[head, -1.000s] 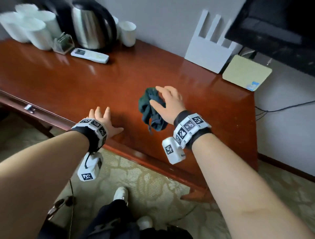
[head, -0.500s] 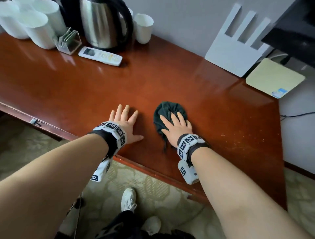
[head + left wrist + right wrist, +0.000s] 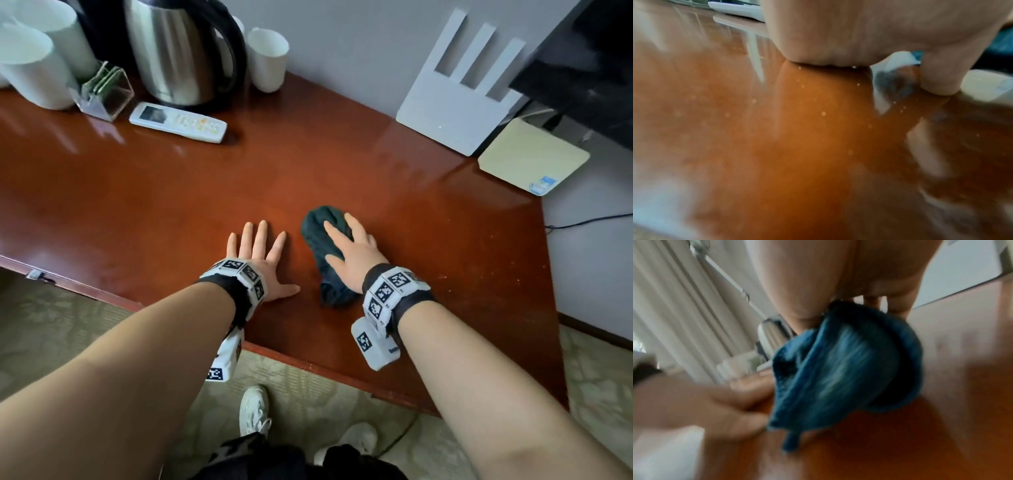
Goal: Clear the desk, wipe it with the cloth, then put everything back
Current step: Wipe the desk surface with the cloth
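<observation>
A bunched dark teal cloth point(image 3: 320, 233) lies on the glossy red-brown desk point(image 3: 171, 198) near its front edge. My right hand point(image 3: 349, 246) lies flat on top of the cloth with straight fingers, pressing it onto the wood; the right wrist view shows the cloth point(image 3: 842, 369) blurred under the palm. My left hand point(image 3: 262, 255) rests flat on the desk just left of the cloth, fingers spread, holding nothing. The left wrist view shows the heel of that hand point(image 3: 838, 40) on the dusty wood.
At the back left stand a steel kettle point(image 3: 178, 51), white cups point(image 3: 34, 68), a white mug point(image 3: 267, 58), a clear holder point(image 3: 106, 90) and a white remote point(image 3: 178, 121). A white router point(image 3: 459, 96) and a cream box point(image 3: 532, 159) sit at the back right, under a dark screen point(image 3: 589, 68).
My right hand brought the cloth down from the air onto the desk and now presses it flat. The left hand slid further onto the desk beside it.
</observation>
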